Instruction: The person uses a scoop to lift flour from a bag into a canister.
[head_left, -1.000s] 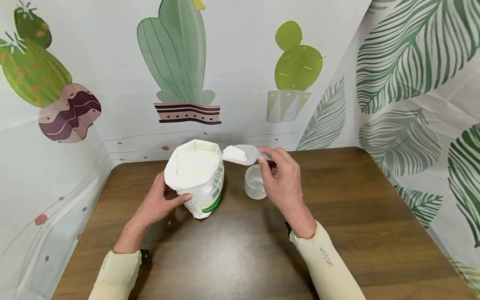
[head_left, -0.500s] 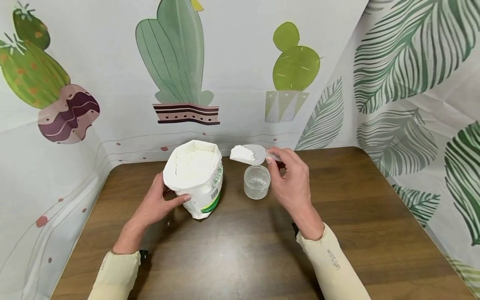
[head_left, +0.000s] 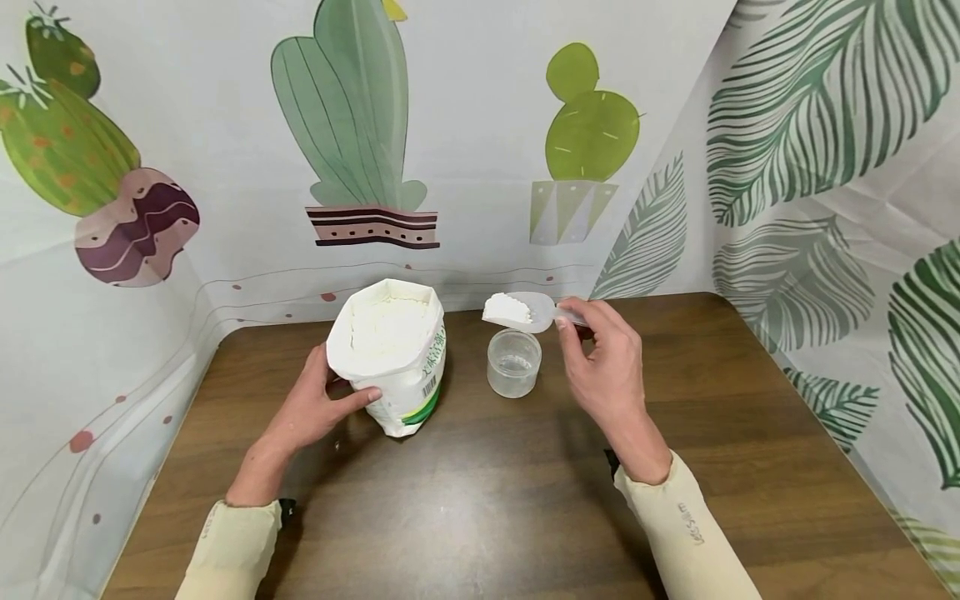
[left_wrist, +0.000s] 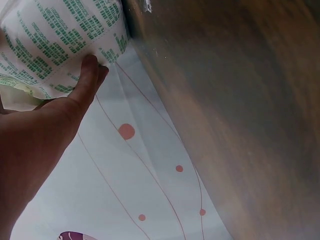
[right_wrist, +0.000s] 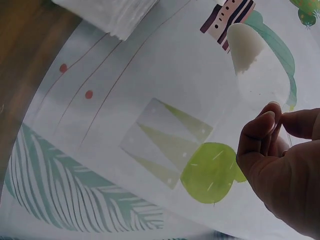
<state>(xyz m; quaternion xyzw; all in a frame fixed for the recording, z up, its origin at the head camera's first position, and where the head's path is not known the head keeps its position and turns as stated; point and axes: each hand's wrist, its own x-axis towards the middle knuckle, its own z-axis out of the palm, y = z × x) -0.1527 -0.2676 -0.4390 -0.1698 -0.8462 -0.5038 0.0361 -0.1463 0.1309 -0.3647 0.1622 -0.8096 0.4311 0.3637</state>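
While the left hand spreads broadly round the left side of a white bag, its thumb lies along the front and its other fingers reach behind. This one bag, just right of that hand, is toward the back edge of the bench, nearer the back left corner than the back right one. Its mouth gapes upward, showing white powder inside; the left wrist view shows rows of green print beside the hand.

Next comes one clear cup, upright on the bench, apart from both hands and between the bag and the right hand; what it contains is too indistinct to tell. Just past its rim in the head view is one translucent scoop, a white heap in its front end, near the back edge; its height over the bench is unclear.

Rightmost, the right hand pinches the scoop's handle narrowly between thumb and fingers, the bowl pointing left from its fingertips.
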